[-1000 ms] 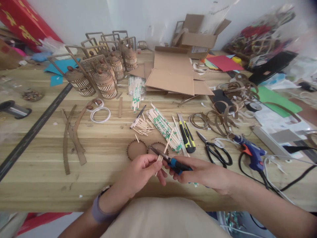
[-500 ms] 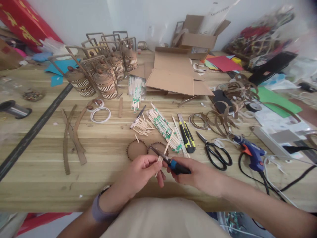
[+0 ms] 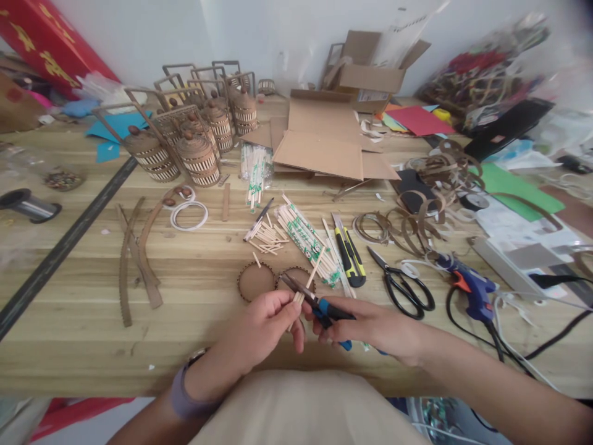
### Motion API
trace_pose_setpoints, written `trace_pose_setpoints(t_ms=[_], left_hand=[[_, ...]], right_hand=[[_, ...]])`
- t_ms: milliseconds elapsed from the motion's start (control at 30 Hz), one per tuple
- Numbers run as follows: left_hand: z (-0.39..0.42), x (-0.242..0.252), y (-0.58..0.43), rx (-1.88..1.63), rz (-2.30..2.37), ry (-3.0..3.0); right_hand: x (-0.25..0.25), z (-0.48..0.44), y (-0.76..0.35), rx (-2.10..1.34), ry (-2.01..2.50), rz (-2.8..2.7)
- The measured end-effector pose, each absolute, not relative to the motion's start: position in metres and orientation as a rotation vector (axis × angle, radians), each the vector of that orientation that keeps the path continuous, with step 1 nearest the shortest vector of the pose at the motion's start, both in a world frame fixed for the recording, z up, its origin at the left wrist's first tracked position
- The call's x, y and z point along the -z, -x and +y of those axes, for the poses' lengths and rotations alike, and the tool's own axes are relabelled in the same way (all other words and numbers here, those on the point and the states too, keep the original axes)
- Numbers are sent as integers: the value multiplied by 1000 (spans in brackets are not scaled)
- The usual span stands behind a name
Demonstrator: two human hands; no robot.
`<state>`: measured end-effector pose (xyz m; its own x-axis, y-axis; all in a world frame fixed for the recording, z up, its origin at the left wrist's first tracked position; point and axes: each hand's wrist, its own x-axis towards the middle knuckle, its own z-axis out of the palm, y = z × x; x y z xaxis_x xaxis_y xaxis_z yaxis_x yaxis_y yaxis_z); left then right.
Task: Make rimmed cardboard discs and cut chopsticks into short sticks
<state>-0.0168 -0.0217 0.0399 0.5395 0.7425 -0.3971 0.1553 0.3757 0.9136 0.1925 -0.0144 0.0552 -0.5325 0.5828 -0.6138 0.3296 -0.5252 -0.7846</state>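
Note:
Thin wooden sticks (image 3: 316, 267) are pinched between the thumb and fingers of my left hand (image 3: 273, 315). My right hand (image 3: 365, 324) is wrapped round the blue and black handles of pliers or cutters (image 3: 331, 311), whose dark tip lies across the sticks, pointing up and left. Beyond my hands are two round cardboard discs with notched rims, the left disc (image 3: 256, 282) and the right disc (image 3: 296, 276), the latter partly behind the tool. Short cut sticks (image 3: 269, 237) lie in a pile past them, beside green-printed wrapped sticks (image 3: 303, 232).
A yellow and black cutter (image 3: 349, 250), black scissors (image 3: 405, 287) and a blue glue gun (image 3: 475, 290) lie to the right. Woven lantern-like pieces (image 3: 197, 157) stand at the back left, near flattened cardboard (image 3: 319, 148). Brown strips (image 3: 141, 256) lie left.
The handles of the tool in my right hand have spread apart, so a lower blue handle now shows. My left hand and the sticks have hardly moved.

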Motion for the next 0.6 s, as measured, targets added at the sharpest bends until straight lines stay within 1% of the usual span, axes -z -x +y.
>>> trace_pose_setpoints(t_ms=[167, 600], left_hand=[[-21, -40, 14, -491, 969, -1096], [-22, -38, 12, -528, 997, -1030]], right_hand=[[-56, -16, -190, -2197, 1430, -1375], [-52, -17, -195, -2146, 1415, -1489]])
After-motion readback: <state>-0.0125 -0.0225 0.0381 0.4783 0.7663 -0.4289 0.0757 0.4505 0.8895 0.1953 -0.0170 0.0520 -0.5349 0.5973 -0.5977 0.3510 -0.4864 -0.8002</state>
